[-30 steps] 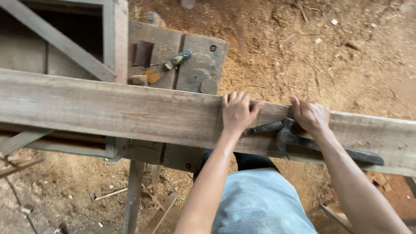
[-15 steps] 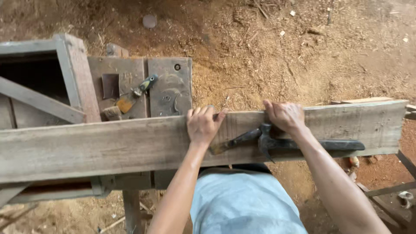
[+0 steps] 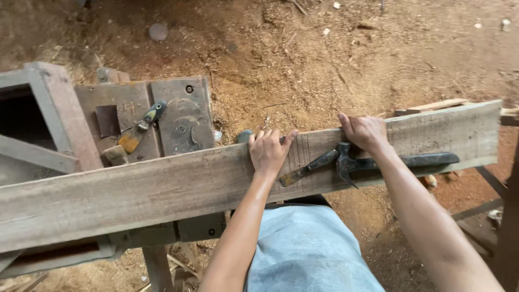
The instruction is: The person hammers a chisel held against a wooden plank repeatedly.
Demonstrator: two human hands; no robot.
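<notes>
Long weathered grey wooden plank (image 3: 162, 189) lying across a worn wooden desk (image 3: 162, 116). The left hand (image 3: 268, 151) rests open, palm down, fingers curled over the plank's far edge. The right hand (image 3: 365, 131) lies open near the plank's right end, touching a dark claw hammer (image 3: 394, 161) and a dark-handled chisel (image 3: 309, 167) lying on the plank. A green-handled scraper (image 3: 141, 127) lies on the desk.

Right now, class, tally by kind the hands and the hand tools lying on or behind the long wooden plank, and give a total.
Bare hands on the long weathered wooden plank: 2, left hand, right hand
Dark claw hammer: 1
Dark-handled chisel: 1
Green-handled rusty scraper: 1
Total: 5
</notes>
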